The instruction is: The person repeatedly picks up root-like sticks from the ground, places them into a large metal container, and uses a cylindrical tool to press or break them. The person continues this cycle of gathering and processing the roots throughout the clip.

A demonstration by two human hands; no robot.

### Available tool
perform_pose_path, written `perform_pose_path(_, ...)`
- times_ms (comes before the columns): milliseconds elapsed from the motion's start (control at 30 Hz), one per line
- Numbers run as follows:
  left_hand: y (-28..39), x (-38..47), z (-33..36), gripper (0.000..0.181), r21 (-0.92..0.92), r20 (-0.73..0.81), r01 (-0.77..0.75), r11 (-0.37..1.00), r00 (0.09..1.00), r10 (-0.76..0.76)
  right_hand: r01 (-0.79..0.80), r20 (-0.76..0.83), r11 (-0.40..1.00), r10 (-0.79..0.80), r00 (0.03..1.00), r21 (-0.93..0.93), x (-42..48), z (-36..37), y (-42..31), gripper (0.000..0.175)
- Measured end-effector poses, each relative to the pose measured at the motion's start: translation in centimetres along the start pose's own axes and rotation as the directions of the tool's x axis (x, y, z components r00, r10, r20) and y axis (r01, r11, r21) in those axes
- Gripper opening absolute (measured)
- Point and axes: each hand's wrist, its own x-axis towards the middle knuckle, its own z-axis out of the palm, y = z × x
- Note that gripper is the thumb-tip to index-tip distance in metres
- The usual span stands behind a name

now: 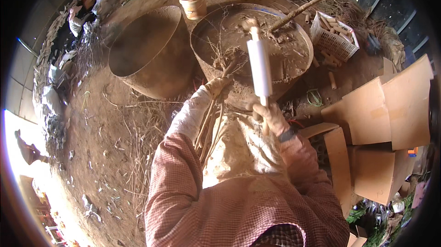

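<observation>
My left hand [219, 87], in a dirty glove, grips a bundle of bare woody stems [207, 131]. Its tangled roots [224, 57] point away from me over the near rim of a wide tub of muddy material [286, 55]. My right hand [272, 114] is closed around the handle of a tool with a thick white cylindrical sleeve [259, 67]. The tool's far end, clumped with mud and blurred, is over the tub. A long wooden stick [305, 6] leans out of the tub. A soiled pale apron [237, 143] covers my lap.
Left of the tub stands a large tilted, mud-coated vessel [162, 64], with a dirty bucket [193, 5] behind. A white basket of short tubes [334, 36] is at the back right. Cardboard boxes [368, 112] stand at right; dry twigs [137, 174] litter the ground at left.
</observation>
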Motion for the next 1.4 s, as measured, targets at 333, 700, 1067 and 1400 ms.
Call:
perform_pose_path(333, -1.8, 0.0, -1.8, 0.025, 0.031, -0.101, -0.113, 0.993, 0.988, 0.116, -0.424, 0.503, 0.711, 0.114, 0.857, 0.561, 9.1, 1.3, 3.1, 0.033)
perform_pose_path(700, -2.2, 2.3, -2.0, 0.023, 0.207, -0.085, -0.139, 0.968, 0.984, 0.160, -0.395, 0.011, 0.896, 0.405, 0.914, -0.201, 10.5, -2.3, 2.8, 0.029)
perform_pose_path(1067, -4.7, 6.7, -4.3, 0.021, 0.612, -0.185, -0.207, 0.763, 0.901, 0.393, 0.146, -0.154, 0.767, -0.304, 0.940, -0.625, 11.2, -5.7, -1.6, 0.046)
perform_pose_path(1400, -4.7, 6.6, -3.6, 0.022, 0.079, 0.379, 0.233, -0.969, 0.892, 0.246, -0.073, -0.198, 0.997, 0.078, 0.977, 0.030, 19.7, -9.1, -4.8, 0.032)
